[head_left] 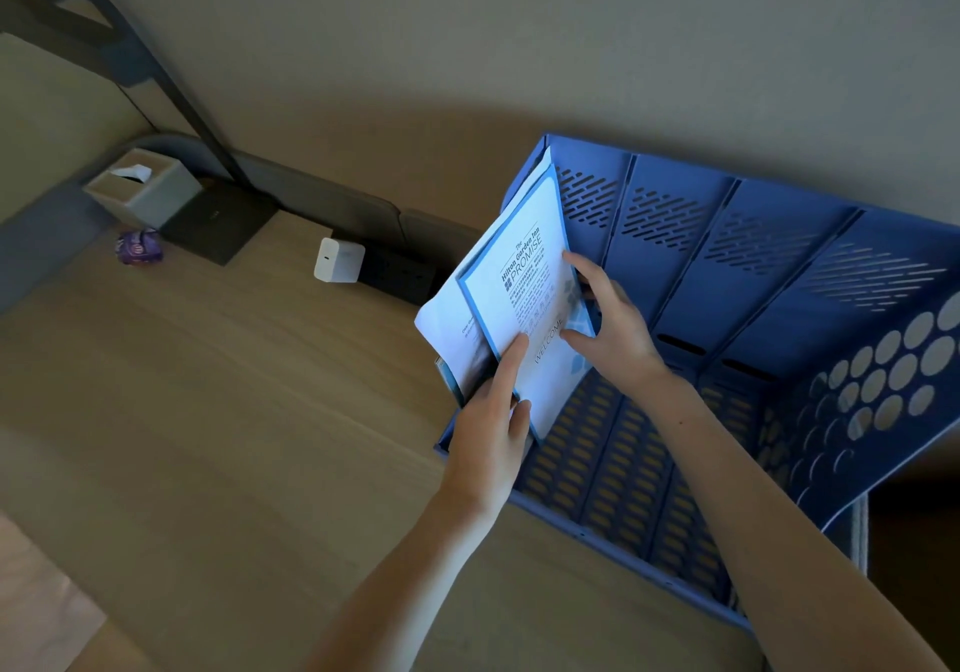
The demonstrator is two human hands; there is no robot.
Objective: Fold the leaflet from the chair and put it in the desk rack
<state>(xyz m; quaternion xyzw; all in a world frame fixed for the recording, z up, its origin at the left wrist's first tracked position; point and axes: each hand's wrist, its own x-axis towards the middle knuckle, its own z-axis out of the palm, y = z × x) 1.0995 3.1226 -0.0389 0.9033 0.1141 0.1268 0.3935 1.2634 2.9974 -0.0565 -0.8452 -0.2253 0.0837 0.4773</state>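
Both bare forearms reaching up from lower frame toward centre; left hand with index finger extended, right hand spread, fingers gripping.

I see the blue desk rack with its leftmost slot crowded by standing papers and the leaflet, both my hands there; the three slots to the right look open for a hand. Left of the rack the wooden desk lies bare, with a white charger and tissue box standing along the back wall
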